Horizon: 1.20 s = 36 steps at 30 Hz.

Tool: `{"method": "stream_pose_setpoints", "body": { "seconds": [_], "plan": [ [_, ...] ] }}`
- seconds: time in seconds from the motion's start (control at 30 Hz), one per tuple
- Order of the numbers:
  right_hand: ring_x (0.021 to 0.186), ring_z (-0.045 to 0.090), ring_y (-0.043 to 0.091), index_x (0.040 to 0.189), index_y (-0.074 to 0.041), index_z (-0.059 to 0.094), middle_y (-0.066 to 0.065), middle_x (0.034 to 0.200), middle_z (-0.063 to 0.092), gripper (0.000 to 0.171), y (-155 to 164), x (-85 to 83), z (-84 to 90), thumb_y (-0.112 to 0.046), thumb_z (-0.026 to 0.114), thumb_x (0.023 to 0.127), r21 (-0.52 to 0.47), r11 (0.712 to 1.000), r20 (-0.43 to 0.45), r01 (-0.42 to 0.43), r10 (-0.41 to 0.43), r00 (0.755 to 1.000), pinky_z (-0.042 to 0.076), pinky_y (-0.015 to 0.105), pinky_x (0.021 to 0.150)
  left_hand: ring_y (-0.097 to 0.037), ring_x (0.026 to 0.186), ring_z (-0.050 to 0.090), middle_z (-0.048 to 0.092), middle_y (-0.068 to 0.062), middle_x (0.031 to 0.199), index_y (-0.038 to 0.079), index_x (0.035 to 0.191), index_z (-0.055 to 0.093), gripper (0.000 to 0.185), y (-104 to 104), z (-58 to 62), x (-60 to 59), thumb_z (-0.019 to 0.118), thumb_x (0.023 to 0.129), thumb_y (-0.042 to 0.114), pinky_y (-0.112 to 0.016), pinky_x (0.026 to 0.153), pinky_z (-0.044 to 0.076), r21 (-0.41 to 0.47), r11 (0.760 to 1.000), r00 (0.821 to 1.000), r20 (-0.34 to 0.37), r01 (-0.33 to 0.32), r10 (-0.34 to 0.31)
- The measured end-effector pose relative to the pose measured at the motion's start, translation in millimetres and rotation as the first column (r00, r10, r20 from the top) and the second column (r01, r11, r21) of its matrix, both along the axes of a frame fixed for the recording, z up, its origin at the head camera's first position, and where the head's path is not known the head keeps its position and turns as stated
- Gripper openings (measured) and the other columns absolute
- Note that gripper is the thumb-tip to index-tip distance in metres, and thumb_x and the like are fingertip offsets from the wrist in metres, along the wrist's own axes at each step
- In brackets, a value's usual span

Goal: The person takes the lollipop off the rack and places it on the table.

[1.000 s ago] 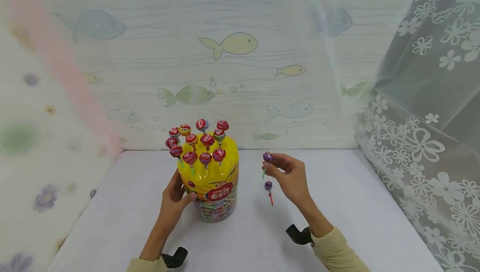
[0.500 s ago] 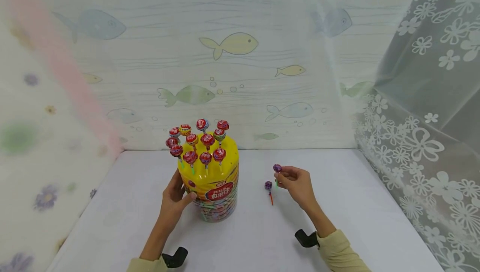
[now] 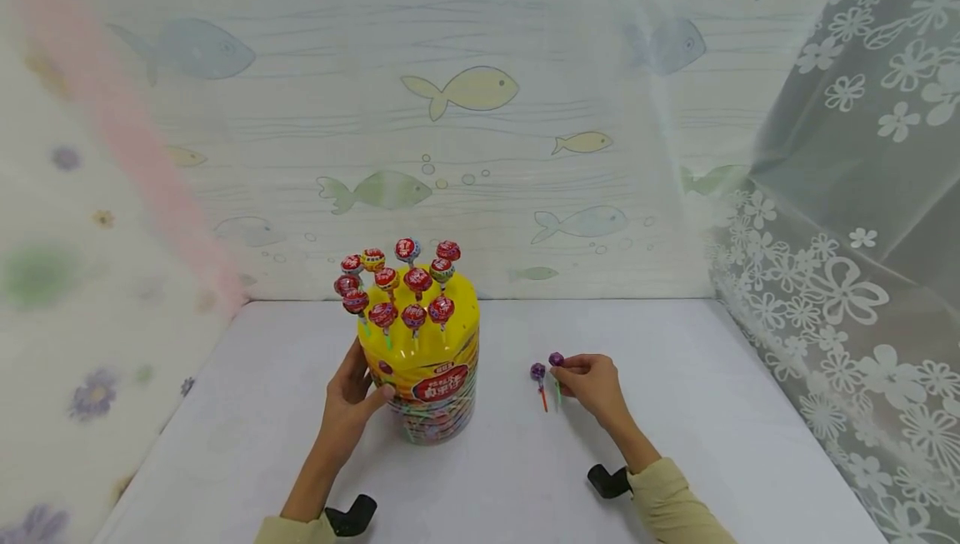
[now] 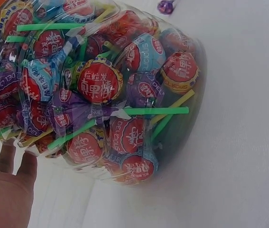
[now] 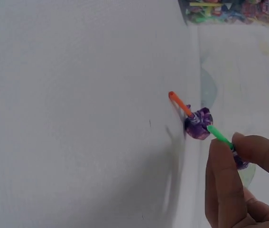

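Note:
A clear jar of lollipops [image 3: 433, 419] with a yellow top stands upright on the white table, several red-wrapped lollipops [image 3: 417, 280] sticking up out of its lid. My left hand [image 3: 347, 406] grips the jar's left side, thumb in front; the left wrist view shows wrapped lollipops and green sticks through the plastic. Between thumb and fingers, my right hand [image 3: 596, 386] pinches a purple-wrapped lollipop [image 3: 556, 359] with a green stick [image 5: 219, 136] pointing down. Close to its left, another purple lollipop [image 3: 537, 371] with an orange stick [image 5: 179, 103] lies on the table.
A white cloth covers the table [image 3: 510, 486]. Behind it hangs a fish-patterned curtain [image 3: 480, 152], and a lace curtain [image 3: 847, 319] borders the right side. Black curved pieces [image 3: 351, 516] sit at both wrists.
My right hand has moved right and down with the purple lollipop, bringing it beside the one on the table. My left hand and the jar have stayed put.

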State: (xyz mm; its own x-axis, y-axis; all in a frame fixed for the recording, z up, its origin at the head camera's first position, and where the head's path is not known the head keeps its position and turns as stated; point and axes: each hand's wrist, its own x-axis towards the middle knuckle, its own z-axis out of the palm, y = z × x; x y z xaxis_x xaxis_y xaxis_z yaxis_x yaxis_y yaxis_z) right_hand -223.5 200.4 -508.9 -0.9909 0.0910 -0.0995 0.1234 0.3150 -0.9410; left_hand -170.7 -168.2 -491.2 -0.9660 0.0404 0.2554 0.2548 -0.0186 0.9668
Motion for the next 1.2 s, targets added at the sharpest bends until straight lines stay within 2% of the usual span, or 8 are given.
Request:
{"method": "stream_pose_setpoints", "body": {
  "seconds": [0.23, 0.4, 0.67, 1.0, 1.2],
  "plan": [
    [0.065, 0.069, 0.013, 0.099, 0.011, 0.071, 0.015, 0.085, 0.074, 0.024, 5, -4.7, -5.9, -0.009, 0.077, 0.087, 0.147, 0.989, 0.067, 0.01, -0.02, 0.998, 0.059, 0.025, 0.059, 0.004, 0.144, 0.035, 0.024, -0.008, 0.169, 0.015, 0.164, 0.017, 0.083, 1, -1.1, -0.7, 0.063, 0.097, 0.001, -0.012, 0.113, 0.033, 0.011, 1.0, 1.0, -0.005, 0.004, -0.004],
    [0.061, 0.067, 0.012, 0.095, 0.01, 0.072, 0.013, 0.08, 0.074, 0.023, 3, -8.0, -7.5, -0.009, 0.079, 0.084, 0.214, 0.977, 0.071, 0.003, -0.019, 0.997, 0.056, 0.024, 0.057, 0.003, 0.144, 0.036, 0.025, -0.008, 0.168, 0.015, 0.164, 0.018, 0.083, 0, -1.5, -1.4, 0.063, 0.097, 0.001, -0.014, 0.114, 0.033, 0.017, 1.0, 1.0, -0.01, 0.011, -0.011],
    [0.057, 0.067, 0.012, 0.092, 0.01, 0.072, 0.011, 0.074, 0.074, 0.02, -2, -11.4, -7.0, -0.006, 0.079, 0.083, 0.224, 0.974, 0.05, -0.015, 0.004, 0.999, 0.054, 0.022, 0.054, 0.004, 0.144, 0.035, 0.025, -0.009, 0.168, 0.015, 0.164, 0.018, 0.083, 0, -2.2, -1.4, 0.064, 0.097, 0.001, -0.012, 0.113, 0.033, 0.013, 1.0, 1.0, -0.005, 0.008, -0.008],
    [0.061, 0.067, 0.012, 0.095, 0.008, 0.071, 0.01, 0.076, 0.075, 0.023, 0, -10.5, -8.1, -0.012, 0.078, 0.085, 0.208, 0.978, 0.071, -0.036, 0.022, 0.997, 0.054, 0.023, 0.057, 0.004, 0.144, 0.035, 0.027, -0.006, 0.168, 0.015, 0.164, 0.019, 0.083, 0, -2.8, -1.7, 0.064, 0.096, -0.001, -0.012, 0.113, 0.033, 0.021, 1.0, 1.0, -0.027, 0.008, -0.007],
    [0.063, 0.069, 0.014, 0.098, 0.009, 0.071, 0.012, 0.079, 0.075, 0.023, 1, -7.0, -4.4, -0.011, 0.076, 0.089, 0.182, 0.983, 0.075, -0.035, 0.021, 0.997, 0.059, 0.027, 0.06, 0.005, 0.144, 0.035, 0.026, -0.006, 0.168, 0.014, 0.164, 0.019, 0.083, -1, -2.6, -0.8, 0.063, 0.096, -0.001, -0.011, 0.113, 0.032, 0.018, 1.0, 1.0, -0.029, 0.006, -0.005]
  ]
}}
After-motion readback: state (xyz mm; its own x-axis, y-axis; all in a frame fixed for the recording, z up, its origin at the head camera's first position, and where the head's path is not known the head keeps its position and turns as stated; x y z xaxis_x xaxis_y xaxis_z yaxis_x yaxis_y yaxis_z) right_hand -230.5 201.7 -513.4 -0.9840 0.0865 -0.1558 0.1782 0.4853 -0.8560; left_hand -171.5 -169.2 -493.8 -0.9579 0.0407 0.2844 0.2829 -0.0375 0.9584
